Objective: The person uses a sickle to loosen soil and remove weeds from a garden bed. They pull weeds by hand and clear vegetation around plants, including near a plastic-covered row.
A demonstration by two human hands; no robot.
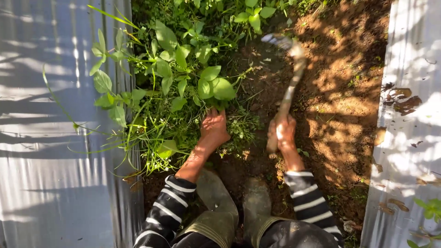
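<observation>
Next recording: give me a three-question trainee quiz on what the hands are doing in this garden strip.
1. True or false: the right hand grips the wooden handle of a hoe raised over bare soil.
2. What does the left hand rest on?
A. the silver plastic sheet
B. the leafy weeds
C. a rubber boot
3. Fill in: silver sheeting lies on ____ sides of the soil strip.

Key
1. True; the blade end looks blurred.
2. B; the fingers sink into the greenery at its base.
3. both; one sheet is at the left, another at the right.
</observation>
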